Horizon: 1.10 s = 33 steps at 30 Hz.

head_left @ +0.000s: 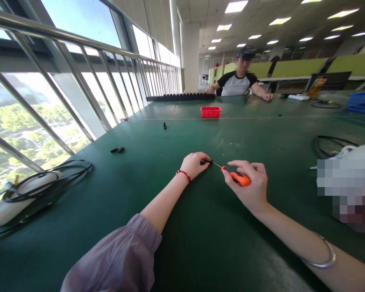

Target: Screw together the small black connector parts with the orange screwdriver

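My left hand (196,165) rests on the green table, its fingers closed on a small black part (204,162) whose kind I cannot make out. In my right hand (251,182) is a screwdriver (241,178) with an orange and black handle. Its thin metal shaft points left, and the tip meets the black part at my left fingertips. Farther left on the table lie two small black pieces (117,150) close together. Another small black piece (164,125) stands beyond them.
A red bin (211,112) sits mid-table, with a long black slotted strip (181,97) behind it. Across the table sits a person (237,83). A white power strip with black cable (45,180) lies left, by the railing. At right are a white bag (349,174) and a blue basket (363,102).
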Each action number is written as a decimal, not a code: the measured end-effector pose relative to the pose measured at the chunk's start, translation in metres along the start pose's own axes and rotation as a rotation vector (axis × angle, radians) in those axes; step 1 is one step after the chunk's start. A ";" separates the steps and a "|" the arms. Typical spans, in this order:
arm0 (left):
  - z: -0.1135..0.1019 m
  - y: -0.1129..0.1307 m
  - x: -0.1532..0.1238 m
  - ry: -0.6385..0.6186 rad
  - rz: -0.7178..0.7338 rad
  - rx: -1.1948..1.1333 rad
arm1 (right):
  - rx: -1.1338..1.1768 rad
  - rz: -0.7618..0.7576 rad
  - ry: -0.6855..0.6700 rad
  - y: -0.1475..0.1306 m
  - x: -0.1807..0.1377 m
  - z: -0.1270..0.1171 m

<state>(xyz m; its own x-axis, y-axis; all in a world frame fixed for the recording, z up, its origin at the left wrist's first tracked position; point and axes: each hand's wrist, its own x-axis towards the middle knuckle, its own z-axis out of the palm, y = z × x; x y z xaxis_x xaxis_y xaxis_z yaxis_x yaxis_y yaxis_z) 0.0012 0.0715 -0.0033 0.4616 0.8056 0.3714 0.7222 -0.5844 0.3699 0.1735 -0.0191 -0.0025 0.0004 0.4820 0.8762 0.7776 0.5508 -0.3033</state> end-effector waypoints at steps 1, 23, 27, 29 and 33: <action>0.000 0.000 0.000 -0.002 -0.001 -0.001 | 0.011 0.000 -0.008 0.000 0.000 0.000; 0.000 -0.001 0.000 0.000 0.002 0.000 | 0.060 0.010 -0.005 -0.001 0.001 0.000; 0.000 -0.002 0.001 -0.008 -0.004 0.002 | 0.127 0.009 0.064 0.000 0.002 0.000; 0.000 -0.002 0.001 -0.007 -0.003 0.004 | 0.107 0.029 0.055 0.000 0.002 0.000; 0.000 -0.001 0.000 -0.010 0.001 0.013 | 0.068 0.067 -0.024 -0.001 0.000 0.000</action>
<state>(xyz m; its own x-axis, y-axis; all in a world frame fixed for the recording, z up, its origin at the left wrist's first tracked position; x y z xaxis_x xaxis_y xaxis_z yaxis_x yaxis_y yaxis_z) 0.0001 0.0725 -0.0034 0.4675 0.8058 0.3635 0.7281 -0.5842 0.3585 0.1730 -0.0193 -0.0024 0.0350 0.5347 0.8443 0.7321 0.5614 -0.3859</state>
